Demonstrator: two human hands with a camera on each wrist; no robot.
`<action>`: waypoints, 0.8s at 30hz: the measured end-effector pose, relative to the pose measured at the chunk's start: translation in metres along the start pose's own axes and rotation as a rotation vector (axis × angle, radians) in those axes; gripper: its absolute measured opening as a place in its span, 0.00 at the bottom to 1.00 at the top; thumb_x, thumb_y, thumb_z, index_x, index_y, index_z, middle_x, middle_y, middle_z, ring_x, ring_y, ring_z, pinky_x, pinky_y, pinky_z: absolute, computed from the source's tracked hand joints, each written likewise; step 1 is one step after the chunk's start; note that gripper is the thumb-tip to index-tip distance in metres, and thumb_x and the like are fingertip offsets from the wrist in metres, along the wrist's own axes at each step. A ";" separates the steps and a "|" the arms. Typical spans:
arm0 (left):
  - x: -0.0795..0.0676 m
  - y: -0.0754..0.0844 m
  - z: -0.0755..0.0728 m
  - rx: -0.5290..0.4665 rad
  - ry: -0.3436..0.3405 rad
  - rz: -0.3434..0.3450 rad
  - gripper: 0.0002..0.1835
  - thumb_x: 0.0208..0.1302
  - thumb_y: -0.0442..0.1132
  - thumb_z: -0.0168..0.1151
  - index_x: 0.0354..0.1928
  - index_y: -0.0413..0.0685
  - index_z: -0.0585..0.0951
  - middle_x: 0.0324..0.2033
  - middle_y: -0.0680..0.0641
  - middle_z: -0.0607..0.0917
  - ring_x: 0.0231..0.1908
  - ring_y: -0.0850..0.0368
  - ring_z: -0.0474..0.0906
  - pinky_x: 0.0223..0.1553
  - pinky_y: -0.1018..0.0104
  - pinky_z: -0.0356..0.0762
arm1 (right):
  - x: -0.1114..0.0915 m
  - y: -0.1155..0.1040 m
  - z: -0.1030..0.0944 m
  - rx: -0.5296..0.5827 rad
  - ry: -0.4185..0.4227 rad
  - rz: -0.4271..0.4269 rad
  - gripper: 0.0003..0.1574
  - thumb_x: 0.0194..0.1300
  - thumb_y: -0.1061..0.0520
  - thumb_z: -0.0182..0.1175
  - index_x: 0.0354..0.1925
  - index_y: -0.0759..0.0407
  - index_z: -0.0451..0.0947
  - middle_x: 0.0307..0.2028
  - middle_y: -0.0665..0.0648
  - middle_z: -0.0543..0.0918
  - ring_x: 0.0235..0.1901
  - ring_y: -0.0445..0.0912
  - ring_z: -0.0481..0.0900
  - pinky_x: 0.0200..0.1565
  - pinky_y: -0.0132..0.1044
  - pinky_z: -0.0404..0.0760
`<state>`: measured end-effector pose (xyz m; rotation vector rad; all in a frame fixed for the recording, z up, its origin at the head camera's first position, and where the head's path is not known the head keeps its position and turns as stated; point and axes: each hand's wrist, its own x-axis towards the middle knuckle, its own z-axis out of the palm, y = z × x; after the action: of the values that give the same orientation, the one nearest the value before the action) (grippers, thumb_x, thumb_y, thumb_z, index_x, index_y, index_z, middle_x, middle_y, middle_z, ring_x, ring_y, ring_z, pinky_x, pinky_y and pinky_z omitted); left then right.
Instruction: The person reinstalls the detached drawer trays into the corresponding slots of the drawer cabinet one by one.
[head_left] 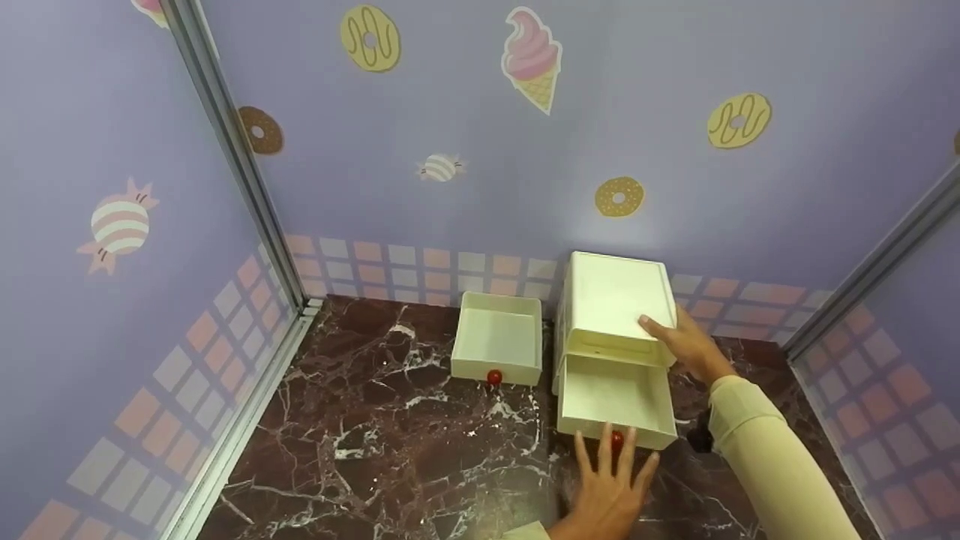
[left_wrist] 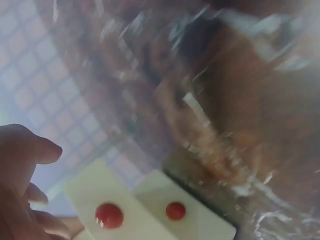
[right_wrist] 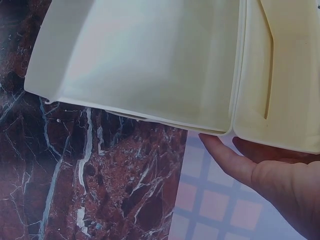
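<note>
A white drawer cabinet stands near the wall, and an open drawer sticks out of its front. My left hand is at that drawer's front, its fingers spread and straight, touching the panel around the red knob. My right hand holds the cabinet's right side with the thumb over the top edge. In the right wrist view, fingers touch the side edge where drawer and cabinet meet. A second white drawer with a red knob lies to the left, apart from the cabinet.
Everything stands on a dark red marbled surface. Purple walls with sweets and a tile pattern enclose it at the back and both sides. A metal corner strip runs down the left corner. White specks dot the surface.
</note>
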<state>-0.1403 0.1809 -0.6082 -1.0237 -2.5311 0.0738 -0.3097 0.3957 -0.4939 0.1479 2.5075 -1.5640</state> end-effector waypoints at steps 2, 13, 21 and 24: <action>-0.008 -0.001 0.007 0.001 -0.110 -0.027 0.56 0.48 0.69 0.59 0.74 0.63 0.41 0.71 0.35 0.47 0.68 0.28 0.43 0.56 0.23 0.48 | 0.001 0.000 0.000 0.011 -0.001 0.006 0.57 0.60 0.33 0.55 0.74 0.41 0.33 0.70 0.66 0.52 0.63 0.68 0.59 0.44 0.74 0.67; -0.014 -0.014 0.036 0.023 -0.085 -0.044 0.47 0.51 0.59 0.62 0.72 0.69 0.52 0.71 0.35 0.49 0.68 0.31 0.49 0.55 0.24 0.52 | 0.000 0.002 -0.003 0.004 0.004 0.021 0.58 0.59 0.31 0.54 0.74 0.41 0.31 0.70 0.66 0.52 0.63 0.68 0.59 0.41 0.72 0.71; 0.000 -0.018 0.038 -0.002 -0.107 -0.088 0.50 0.50 0.49 0.64 0.73 0.69 0.48 0.72 0.37 0.48 0.69 0.32 0.47 0.56 0.24 0.51 | 0.003 0.004 -0.001 -0.010 0.009 0.016 0.57 0.60 0.31 0.54 0.74 0.41 0.33 0.70 0.65 0.52 0.64 0.68 0.58 0.43 0.73 0.70; 0.007 -0.024 0.040 0.012 -0.124 -0.097 0.45 0.53 0.49 0.62 0.72 0.69 0.51 0.72 0.38 0.49 0.69 0.32 0.48 0.56 0.24 0.51 | 0.005 0.005 0.000 -0.016 0.013 0.011 0.57 0.60 0.32 0.54 0.74 0.42 0.34 0.69 0.66 0.54 0.61 0.68 0.62 0.41 0.70 0.73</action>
<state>-0.1761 0.1726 -0.6373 -0.9158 -2.6847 0.1274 -0.3133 0.3981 -0.4988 0.1705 2.5245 -1.5429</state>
